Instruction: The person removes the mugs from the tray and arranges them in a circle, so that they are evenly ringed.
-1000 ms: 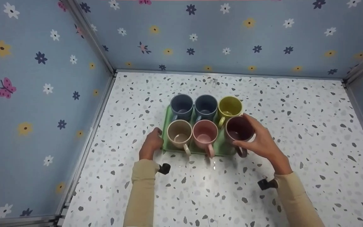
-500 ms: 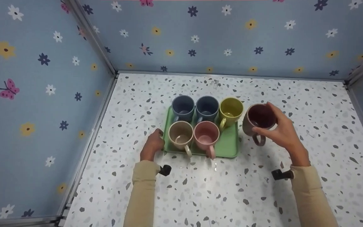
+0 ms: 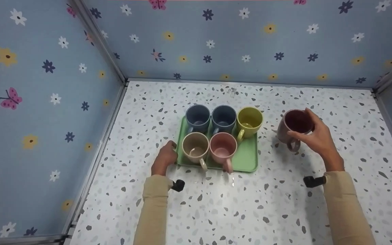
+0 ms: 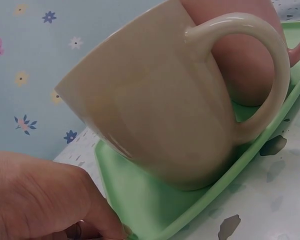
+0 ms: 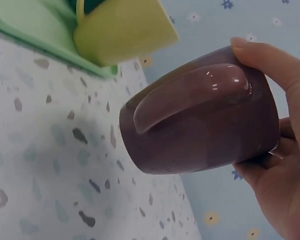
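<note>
Gripping the maroon mug by its rim, right hand with thumb and fingers curled round the top, handle turned toward the person. Held clear of the speckled tabletop in the right wrist view, mug tilted, thumb over the upper rim, fingers wrapped behind. Positioned at 3 o'clock from the green tray, well off its edge, near the yellow mug.

Resting at the tray's 9 o'clock edge, left hand, fingers curled down against the rim; in the left wrist view a fingertip touching the tray's lip, hand low beside it, though whether pinching or merely pressing, cannot tell.

Standing on the tray: two grey-blue mugs at 11 and 12 o'clock, yellow mug at 1 o'clock, beige mug at 7 o'clock and pink mug at 6 o'clock just beside it. Bare green at the tray's 4 o'clock corner. Floral blue walls around the tabletop on three sides.
</note>
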Available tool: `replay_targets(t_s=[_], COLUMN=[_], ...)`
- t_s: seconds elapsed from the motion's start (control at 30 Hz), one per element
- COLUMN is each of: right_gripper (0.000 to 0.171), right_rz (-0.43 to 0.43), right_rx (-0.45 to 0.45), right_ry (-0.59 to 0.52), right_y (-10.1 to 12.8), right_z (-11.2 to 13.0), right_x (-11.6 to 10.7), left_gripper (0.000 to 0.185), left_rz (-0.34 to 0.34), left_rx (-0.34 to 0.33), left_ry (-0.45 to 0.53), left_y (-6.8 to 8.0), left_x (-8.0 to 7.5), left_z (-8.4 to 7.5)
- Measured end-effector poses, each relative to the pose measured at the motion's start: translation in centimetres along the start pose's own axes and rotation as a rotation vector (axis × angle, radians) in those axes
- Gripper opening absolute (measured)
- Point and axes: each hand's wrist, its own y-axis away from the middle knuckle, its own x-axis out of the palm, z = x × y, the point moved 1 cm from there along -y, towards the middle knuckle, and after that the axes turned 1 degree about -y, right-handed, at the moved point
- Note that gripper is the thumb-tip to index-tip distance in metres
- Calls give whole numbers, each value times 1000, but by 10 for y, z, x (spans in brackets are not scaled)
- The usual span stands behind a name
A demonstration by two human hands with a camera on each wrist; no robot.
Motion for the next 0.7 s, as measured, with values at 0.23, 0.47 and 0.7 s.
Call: replay_targets(t_s=[0.23,0.47,0.7], right_gripper=[106,107,108], right_rz=[-9,-35,-21], right_rx=[35,86,140], right_ry=[1,21,18], right_y=[-7,-13,-17], right_z=[-20,-38,-48], right_x=[-8,-15,-20], left_gripper=[45,44,44], left_rz=[-7,-3,-3], left_rx=[11,-1,5], left_ry=[7,12,2], left_y=[-1,-1,-2], left_x=[1,1,2], left_z=[0,0,0])
